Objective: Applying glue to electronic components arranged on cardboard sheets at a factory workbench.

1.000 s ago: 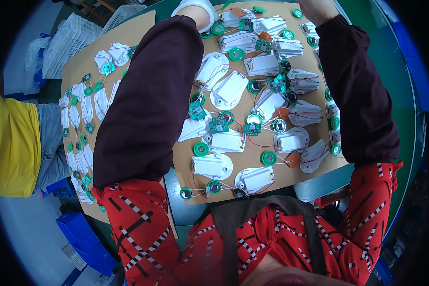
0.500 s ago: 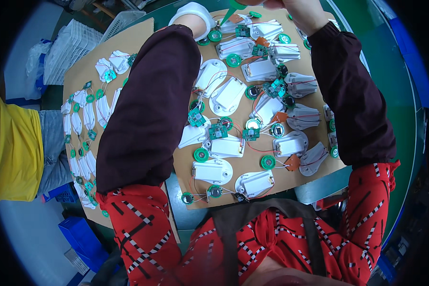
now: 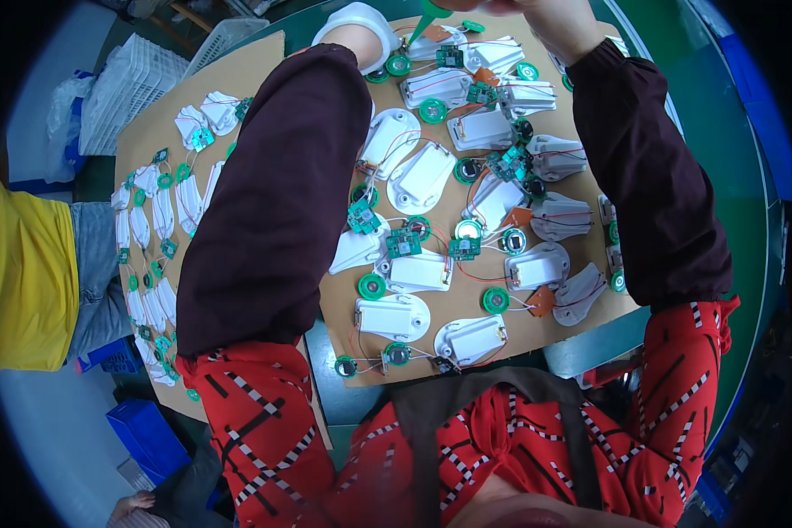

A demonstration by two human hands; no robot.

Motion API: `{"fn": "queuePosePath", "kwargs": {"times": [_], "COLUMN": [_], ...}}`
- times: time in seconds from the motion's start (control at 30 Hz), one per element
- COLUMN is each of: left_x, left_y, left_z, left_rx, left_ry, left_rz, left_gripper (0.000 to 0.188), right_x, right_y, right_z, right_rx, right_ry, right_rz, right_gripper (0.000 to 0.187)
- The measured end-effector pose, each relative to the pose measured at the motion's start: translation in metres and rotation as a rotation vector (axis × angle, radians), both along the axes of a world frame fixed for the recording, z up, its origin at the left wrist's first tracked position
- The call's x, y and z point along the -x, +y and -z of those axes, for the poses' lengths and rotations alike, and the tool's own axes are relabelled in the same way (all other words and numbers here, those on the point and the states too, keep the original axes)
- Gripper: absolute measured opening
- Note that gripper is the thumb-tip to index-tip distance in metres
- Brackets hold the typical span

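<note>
At the top of the head view, my left wrist (image 3: 350, 40) meets a white rounded ring-like piece (image 3: 361, 19); the fingers there are hidden. My right hand (image 3: 561, 25) reaches in along the top edge, its fingers bent and partly cut off by the frame. They close around the back of a green tapered nozzle (image 3: 425, 19), whose tip points down at the parts. Under it lie a green-rimmed round speaker (image 3: 399, 65), a small green circuit board (image 3: 450, 57) and a white plastic housing (image 3: 437, 88), joined by thin wires.
A cardboard sheet (image 3: 581, 330) carries several rows of white housings with wired boards and speakers. More lie on another cardboard (image 3: 264, 62) at left. White crates (image 3: 141, 79) and a blue bin (image 3: 150, 440) stand leftward. A person in yellow (image 3: 31, 273) is beside the table.
At the lower left, another person's hand and striped sleeve have come into view. My arms and the green nozzle stay almost where they were.
</note>
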State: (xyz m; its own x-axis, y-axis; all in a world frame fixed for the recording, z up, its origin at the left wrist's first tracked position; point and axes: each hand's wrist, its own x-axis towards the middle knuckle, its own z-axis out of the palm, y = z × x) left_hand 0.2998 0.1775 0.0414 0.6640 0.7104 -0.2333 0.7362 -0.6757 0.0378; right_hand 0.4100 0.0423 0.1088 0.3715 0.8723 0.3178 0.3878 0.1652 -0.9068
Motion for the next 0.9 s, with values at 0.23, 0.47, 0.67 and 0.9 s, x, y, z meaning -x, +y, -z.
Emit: {"fn": "queuePosePath", "kwargs": {"times": [0.23, 0.47, 0.67, 0.9], "left_x": [-0.002, 0.006, 0.008, 0.009], "left_y": [0.001, -0.001, 0.002, -0.006], "left_z": [0.001, -0.001, 0.001, -0.006], "left_rx": [0.000, 0.025, 0.028, 0.073], "left_ry": [-0.016, -0.050, -0.100, -0.170], "left_rz": [-0.001, -0.063, 0.027, -0.043], "left_gripper": [0.028, 0.030, 0.031, 0.033], "right_x": [0.000, 0.017, 0.009, -0.003], "right_y": [-0.003, -0.011, -0.026, -0.045], "right_z": [-0.002, 0.001, 0.019, 0.032], "right_rx": [-0.021, -0.118, -0.181, -0.222], "right_ry": [-0.027, -0.002, -0.313, -0.597], "right_rz": [-0.027, -0.231, -0.150, -0.235], "right_gripper": [0.043, 0.046, 0.050, 0.046]}}
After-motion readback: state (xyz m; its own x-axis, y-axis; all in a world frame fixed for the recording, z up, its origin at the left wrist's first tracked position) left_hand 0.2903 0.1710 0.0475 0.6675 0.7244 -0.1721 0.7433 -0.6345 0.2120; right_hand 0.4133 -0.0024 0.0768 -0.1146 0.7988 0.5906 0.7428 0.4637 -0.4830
